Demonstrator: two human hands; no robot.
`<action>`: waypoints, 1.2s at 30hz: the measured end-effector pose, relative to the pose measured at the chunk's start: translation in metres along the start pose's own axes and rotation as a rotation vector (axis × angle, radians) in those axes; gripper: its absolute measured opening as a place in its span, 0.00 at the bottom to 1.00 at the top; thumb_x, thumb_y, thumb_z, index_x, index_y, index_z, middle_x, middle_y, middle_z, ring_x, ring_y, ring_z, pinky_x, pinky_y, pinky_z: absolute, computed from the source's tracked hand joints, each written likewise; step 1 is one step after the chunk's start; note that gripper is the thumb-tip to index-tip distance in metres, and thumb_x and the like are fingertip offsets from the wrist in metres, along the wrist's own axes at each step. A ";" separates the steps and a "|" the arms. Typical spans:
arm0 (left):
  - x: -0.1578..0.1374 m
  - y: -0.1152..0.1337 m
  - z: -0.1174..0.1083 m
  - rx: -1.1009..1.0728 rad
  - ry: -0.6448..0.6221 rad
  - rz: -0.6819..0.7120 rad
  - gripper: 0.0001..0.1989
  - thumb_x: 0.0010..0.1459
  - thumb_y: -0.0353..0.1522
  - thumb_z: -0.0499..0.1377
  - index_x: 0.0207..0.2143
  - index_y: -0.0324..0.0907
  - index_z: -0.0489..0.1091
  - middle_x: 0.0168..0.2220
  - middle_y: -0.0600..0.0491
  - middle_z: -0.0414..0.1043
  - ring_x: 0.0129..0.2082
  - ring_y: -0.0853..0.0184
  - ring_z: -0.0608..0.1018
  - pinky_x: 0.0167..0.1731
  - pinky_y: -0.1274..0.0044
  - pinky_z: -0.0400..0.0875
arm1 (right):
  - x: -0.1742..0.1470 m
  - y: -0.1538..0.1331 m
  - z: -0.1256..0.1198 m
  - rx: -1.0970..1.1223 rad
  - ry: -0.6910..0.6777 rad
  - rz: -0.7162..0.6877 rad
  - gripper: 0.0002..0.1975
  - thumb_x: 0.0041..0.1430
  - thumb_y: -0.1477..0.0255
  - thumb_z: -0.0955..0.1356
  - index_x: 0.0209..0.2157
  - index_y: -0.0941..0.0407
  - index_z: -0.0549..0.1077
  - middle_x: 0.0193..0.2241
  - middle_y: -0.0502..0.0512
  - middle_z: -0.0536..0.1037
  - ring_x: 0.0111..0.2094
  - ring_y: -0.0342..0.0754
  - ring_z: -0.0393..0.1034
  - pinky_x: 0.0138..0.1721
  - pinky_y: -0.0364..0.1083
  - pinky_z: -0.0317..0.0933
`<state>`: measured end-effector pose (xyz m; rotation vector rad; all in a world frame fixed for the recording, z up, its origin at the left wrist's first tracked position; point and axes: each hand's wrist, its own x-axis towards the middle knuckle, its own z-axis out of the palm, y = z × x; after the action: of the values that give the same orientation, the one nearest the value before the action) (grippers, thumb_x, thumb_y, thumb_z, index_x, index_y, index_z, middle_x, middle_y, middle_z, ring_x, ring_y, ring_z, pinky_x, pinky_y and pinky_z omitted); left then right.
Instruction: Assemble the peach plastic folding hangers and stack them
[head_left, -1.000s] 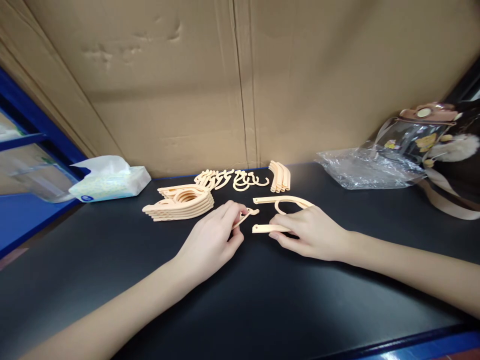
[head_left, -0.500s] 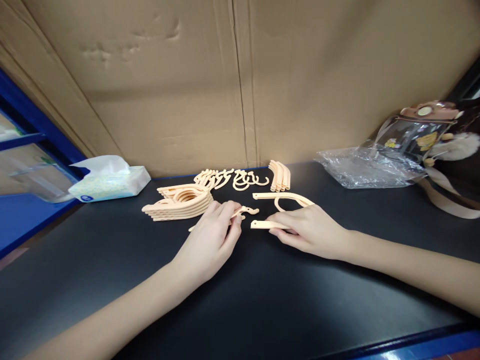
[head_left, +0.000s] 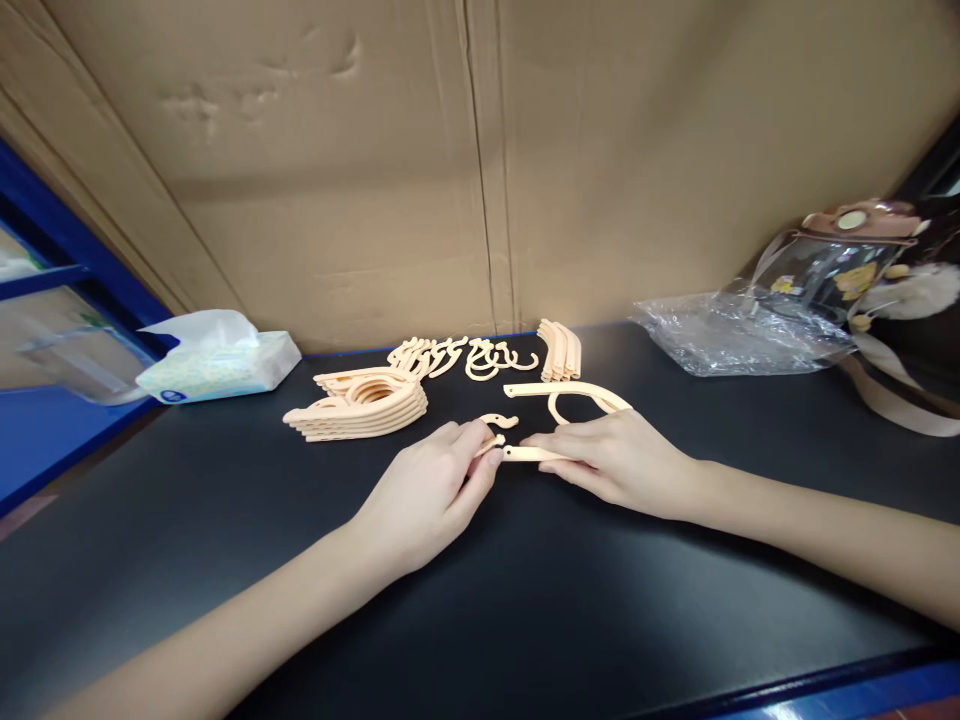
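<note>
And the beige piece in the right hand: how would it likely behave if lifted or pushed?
The piece is probably stiff, since its far bar juts past the right hand without sagging. It's likely light for its size, being slim with open gaps. Pushed, it may slide, as the table looks smooth.

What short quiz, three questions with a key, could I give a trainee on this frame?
1. True or false: the tissue box stands left of the stacked cream pieces.
2. Which lies nearest the brown-lidded container? A) the cream hooks; B) the crumpled clear plastic; C) the tissue box.
3. Which hand holds the straight cream bar?

Key: 1. True. 2. B. 3. The right hand.
</note>
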<state>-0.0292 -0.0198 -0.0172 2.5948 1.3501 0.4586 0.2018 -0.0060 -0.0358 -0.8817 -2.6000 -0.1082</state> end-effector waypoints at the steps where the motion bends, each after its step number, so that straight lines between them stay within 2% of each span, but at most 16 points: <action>1: 0.000 0.001 0.000 0.004 -0.010 0.011 0.13 0.67 0.37 0.42 0.32 0.43 0.59 0.28 0.55 0.62 0.29 0.67 0.68 0.29 0.74 0.62 | 0.000 0.000 -0.001 0.013 -0.004 -0.001 0.15 0.66 0.69 0.59 0.49 0.54 0.72 0.32 0.52 0.79 0.29 0.44 0.73 0.30 0.41 0.59; 12: 0.001 0.001 0.000 0.063 -0.021 0.069 0.11 0.63 0.39 0.51 0.30 0.43 0.57 0.28 0.56 0.66 0.28 0.66 0.71 0.25 0.77 0.61 | 0.000 0.000 -0.003 0.067 -0.012 -0.010 0.16 0.65 0.71 0.59 0.50 0.53 0.72 0.35 0.53 0.80 0.31 0.43 0.73 0.31 0.41 0.62; 20: 0.002 0.000 0.001 0.095 -0.046 0.074 0.10 0.65 0.38 0.49 0.32 0.43 0.58 0.29 0.55 0.68 0.28 0.66 0.72 0.25 0.78 0.61 | 0.000 0.001 -0.002 0.101 -0.032 -0.022 0.17 0.64 0.72 0.59 0.51 0.51 0.71 0.35 0.52 0.80 0.30 0.43 0.72 0.33 0.41 0.62; 26: 0.002 0.000 0.001 0.090 -0.049 0.067 0.11 0.66 0.39 0.46 0.33 0.43 0.58 0.31 0.54 0.71 0.29 0.65 0.75 0.25 0.78 0.62 | 0.000 -0.002 -0.007 0.140 -0.050 -0.001 0.16 0.65 0.68 0.60 0.50 0.53 0.71 0.33 0.50 0.79 0.29 0.41 0.71 0.32 0.41 0.58; 32: 0.002 0.000 0.001 0.106 -0.077 0.083 0.10 0.66 0.38 0.47 0.33 0.43 0.58 0.30 0.55 0.72 0.27 0.65 0.75 0.25 0.78 0.61 | 0.000 -0.002 -0.006 0.126 -0.008 -0.018 0.15 0.64 0.70 0.59 0.46 0.56 0.73 0.27 0.49 0.77 0.24 0.40 0.67 0.28 0.41 0.55; 36: 0.002 0.001 0.000 0.110 -0.076 0.073 0.10 0.67 0.38 0.46 0.34 0.43 0.58 0.28 0.56 0.71 0.26 0.65 0.75 0.25 0.78 0.60 | 0.000 -0.002 -0.004 0.105 -0.001 -0.044 0.15 0.63 0.72 0.59 0.46 0.57 0.72 0.26 0.49 0.77 0.24 0.41 0.66 0.32 0.43 0.57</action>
<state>-0.0276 -0.0183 -0.0166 2.7281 1.2941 0.3013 0.2017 -0.0084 -0.0323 -0.7879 -2.6007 0.0172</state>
